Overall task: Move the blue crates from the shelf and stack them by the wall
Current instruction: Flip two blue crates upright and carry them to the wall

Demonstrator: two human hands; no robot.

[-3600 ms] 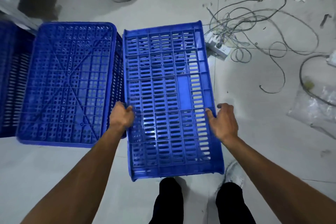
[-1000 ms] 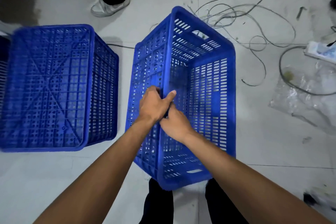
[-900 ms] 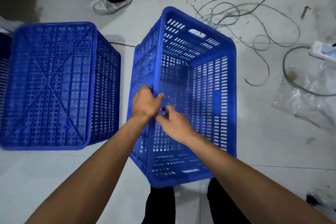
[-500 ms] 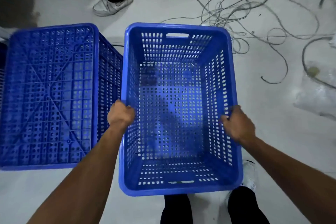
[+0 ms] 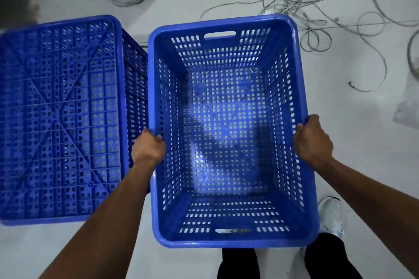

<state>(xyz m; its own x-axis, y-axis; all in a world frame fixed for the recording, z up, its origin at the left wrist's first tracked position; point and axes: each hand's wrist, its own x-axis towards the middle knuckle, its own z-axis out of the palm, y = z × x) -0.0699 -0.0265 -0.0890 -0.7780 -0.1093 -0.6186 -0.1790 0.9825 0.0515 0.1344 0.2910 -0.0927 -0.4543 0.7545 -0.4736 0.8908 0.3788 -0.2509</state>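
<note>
Here the left hand (image 5: 148, 148) and right hand (image 5: 314, 140) clamp their fingers on opposite long rims of the open crate (image 5: 229, 236), keeping it level beside the upturned crate (image 5: 61, 118).

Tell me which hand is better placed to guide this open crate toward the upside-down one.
Left hand: it grips the open crate rim beside the upside-down crate; the right hand holds the far rim.

Workshop or storeroom: crates (image 5: 61, 118), loose cables (image 5: 317, 0).
</note>
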